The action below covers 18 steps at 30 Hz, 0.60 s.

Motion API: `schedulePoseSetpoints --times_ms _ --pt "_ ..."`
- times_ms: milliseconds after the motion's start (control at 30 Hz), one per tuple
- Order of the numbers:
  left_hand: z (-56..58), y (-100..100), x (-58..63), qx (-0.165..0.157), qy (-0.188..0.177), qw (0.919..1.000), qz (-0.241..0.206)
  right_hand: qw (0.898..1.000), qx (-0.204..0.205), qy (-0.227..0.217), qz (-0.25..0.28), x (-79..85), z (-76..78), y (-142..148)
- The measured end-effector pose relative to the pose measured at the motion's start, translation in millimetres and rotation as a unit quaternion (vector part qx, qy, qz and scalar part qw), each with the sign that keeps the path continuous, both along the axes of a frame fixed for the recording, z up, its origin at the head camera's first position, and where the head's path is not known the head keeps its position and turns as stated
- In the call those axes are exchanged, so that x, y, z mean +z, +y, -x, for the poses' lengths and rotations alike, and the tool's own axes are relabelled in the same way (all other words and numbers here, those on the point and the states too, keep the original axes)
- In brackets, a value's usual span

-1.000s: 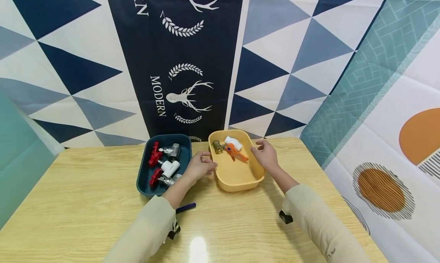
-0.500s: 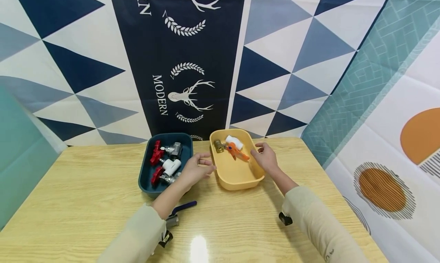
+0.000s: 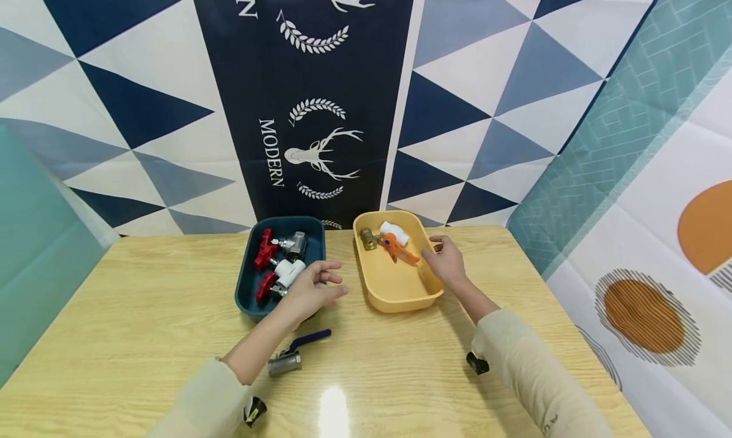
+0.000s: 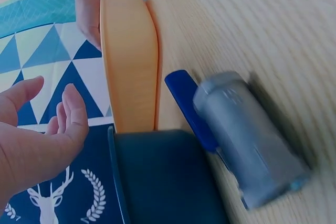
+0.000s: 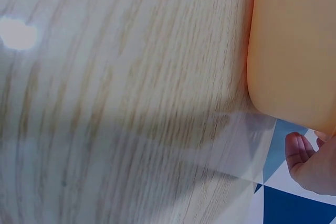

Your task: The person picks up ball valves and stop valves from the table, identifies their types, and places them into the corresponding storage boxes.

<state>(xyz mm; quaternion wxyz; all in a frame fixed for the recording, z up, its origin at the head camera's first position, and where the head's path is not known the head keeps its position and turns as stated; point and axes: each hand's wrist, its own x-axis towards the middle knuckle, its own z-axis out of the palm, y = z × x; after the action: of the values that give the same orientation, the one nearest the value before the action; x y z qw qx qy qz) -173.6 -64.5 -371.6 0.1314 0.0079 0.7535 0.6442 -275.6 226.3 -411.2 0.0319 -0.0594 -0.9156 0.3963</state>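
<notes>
My left hand (image 3: 311, 290) hovers at the right rim of the dark blue bin (image 3: 242, 298), fingers loosely bent and nothing between them. In the left wrist view its thumb and fingertips stand apart. On the table just in front of that bin lies a grey metal ball valve (image 3: 284, 363) with a blue lever handle (image 4: 184, 98). My right hand (image 3: 446, 263) is at the right rim of the yellow bin (image 3: 400, 292), thumb near the edge and fingers relaxed outside. Inside the yellow bin are a brass fitting (image 3: 368, 239), an orange handle-like piece (image 3: 400, 250) and a white plastic fitting (image 3: 394, 232).
Metal valve fittings (image 3: 295, 244) with red handwheels (image 3: 265, 248) and a white plastic fitting (image 3: 288, 273) lie in the blue bin. Both bins stand at the back of the wooden table (image 3: 171, 311), close to the patterned backdrop (image 3: 320, 107).
My left hand has drawn left and toward me, away from the yellow bin's left rim. The ball valve, mostly covered by the left arm before, now shows fully. The right hand stays at the rim.
</notes>
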Motion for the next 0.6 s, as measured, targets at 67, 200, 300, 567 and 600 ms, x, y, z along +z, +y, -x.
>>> schedulePoseSetpoints --times_ms 67,200,300,567,600 --pt "-3.9 -7 0.4 -0.007 0.000 1.0000 0.004 1.000 -0.001 -0.001 0.001 -0.2 -0.2 0" --pt "-12.0 -18 3.9 -0.020 -0.004 0.9996 0.018 1.000 0.002 -0.003 0.001 0.9 0.0 1" --pt "-17.7 -25 4.8 -0.023 -0.010 0.9993 0.029 1.000 0.005 -0.009 0.004 1.1 -0.4 2" --pt "-30.1 -42 0.4 -0.046 -0.005 0.9980 0.042 1.000 0.002 -0.014 0.003 -1.9 -0.2 2" --pt "-31.3 -44 -0.5 -0.053 -0.003 0.9977 0.041 1.000 0.001 -0.014 0.002 -2.1 0.3 2"
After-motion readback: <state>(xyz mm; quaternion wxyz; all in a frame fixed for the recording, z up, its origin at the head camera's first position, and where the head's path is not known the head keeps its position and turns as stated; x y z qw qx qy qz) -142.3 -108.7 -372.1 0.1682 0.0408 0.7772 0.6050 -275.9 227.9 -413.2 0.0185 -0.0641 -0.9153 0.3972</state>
